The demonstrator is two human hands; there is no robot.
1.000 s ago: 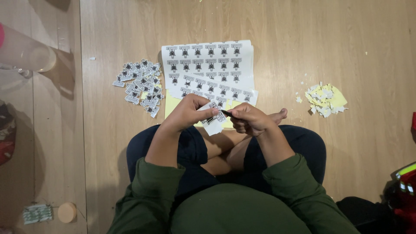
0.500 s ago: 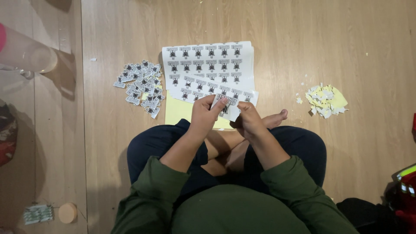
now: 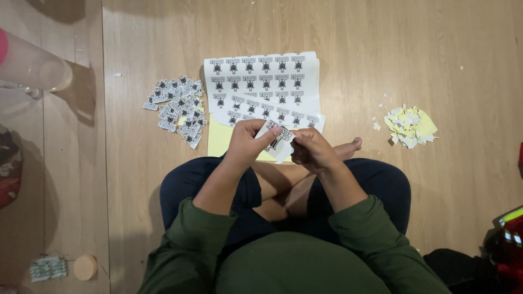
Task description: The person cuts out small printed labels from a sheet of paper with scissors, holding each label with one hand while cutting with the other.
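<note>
I sit cross-legged on a wooden floor. My left hand and my right hand together pinch a small white sticker piece with a black figure printed on it, held above my lap. Just beyond my hands lie white sticker sheets with rows of the same black figures, resting on a yellow backing sheet. A heap of cut-out stickers lies left of the sheets.
A small pile of yellow and white paper scraps lies to the right. A clear plastic container stands at the far left, a round wooden disc and a small packet at the lower left, and a red object at the lower right.
My hands reached forward to the sheets half a second ago, then drew back toward my lap holding a sticker piece between them.
</note>
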